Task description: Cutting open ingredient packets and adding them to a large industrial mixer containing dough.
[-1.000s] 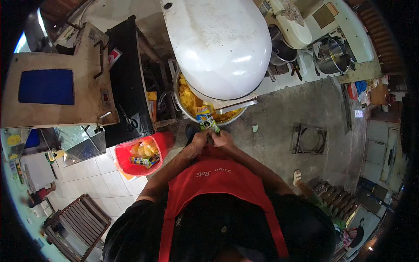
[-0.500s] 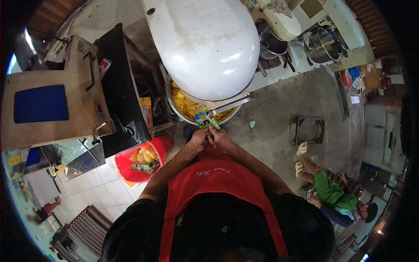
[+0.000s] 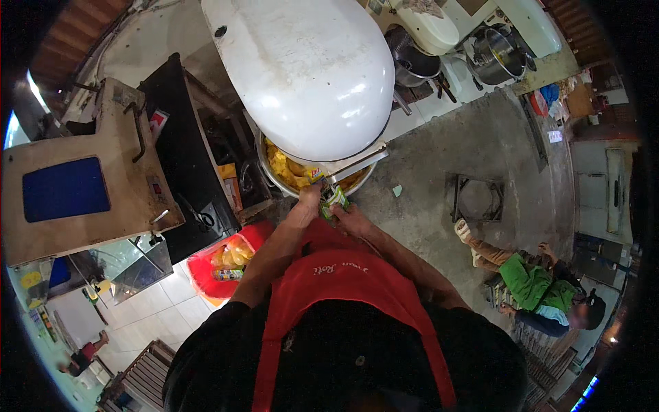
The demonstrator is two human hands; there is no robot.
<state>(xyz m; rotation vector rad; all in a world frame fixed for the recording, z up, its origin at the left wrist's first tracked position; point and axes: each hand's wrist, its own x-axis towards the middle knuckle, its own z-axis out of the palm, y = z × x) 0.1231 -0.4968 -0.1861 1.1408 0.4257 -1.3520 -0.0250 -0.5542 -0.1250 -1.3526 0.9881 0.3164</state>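
Both my hands are at the near rim of a big metal mixer bowl point(image 3: 269, 177), which holds a chunky yellow mass point(image 3: 281, 165). A yellow, blue and green packet point(image 3: 336, 198) is between my hands, its upper end over the bowl. My left hand point(image 3: 309, 198) is closed on the packet's left side, near the rim. Lower and to the right, my right hand point(image 3: 350, 218) grips the packet's green lower end. Whether the packet is torn open cannot be made out. The white rounded mixer head point(image 3: 309, 75) overhangs the bowl and hides its far part.
At left stand a black table point(image 3: 182, 165) with scissors point(image 3: 200, 216) and a beige oven-like cabinet point(image 3: 123, 165). A red container point(image 3: 199, 269) with yellow packets sits at lower left. Metal pots point(image 3: 495, 58) stand at upper right. A person in green point(image 3: 532, 281) sits at right, near a metal frame point(image 3: 478, 198).
My hands, close together before, have moved apart: the left up along the packet, the right slightly right and down. The packet has shifted and is more covered. My view has turned slightly.
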